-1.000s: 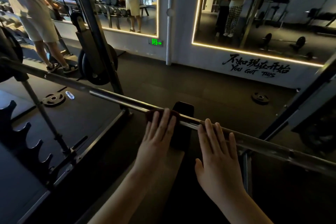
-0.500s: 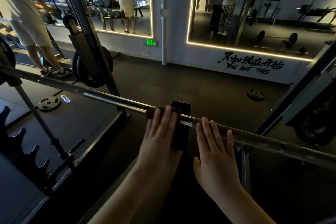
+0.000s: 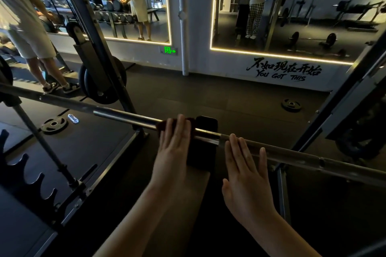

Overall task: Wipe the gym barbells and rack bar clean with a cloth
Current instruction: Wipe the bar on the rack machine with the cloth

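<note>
Far left: a person in pale shorts and sandals point(image 3: 29, 35) stands on the dark rubber floor point(image 3: 208, 94). A black round weight plate point(image 3: 53, 124) lies flat on the floor, with a small clear plastic bottle point(image 3: 73, 118) just beside it.

The long steel barbell bar point(image 3: 125, 118) runs from upper left to lower right, crossing in front of the grey rack upright point(image 3: 96, 44).

Mid-bar: a dark reddish-brown cloth point(image 3: 162, 126) is draped over the bar. The left grip point(image 3: 173, 150) lies flat on the cloth, fingers straight and together, pressing it onto the bar without curling round it. A black rectangular pad point(image 3: 205, 144) sits under the bar just right of this hand.

The right grip point(image 3: 246, 175) is flat, fingers extended and holding nothing, with its fingertips lying over the bare bar; it is apart from the cloth.

Far right: a second small black plate point(image 3: 291, 104) lies on the floor near the wall.
</note>
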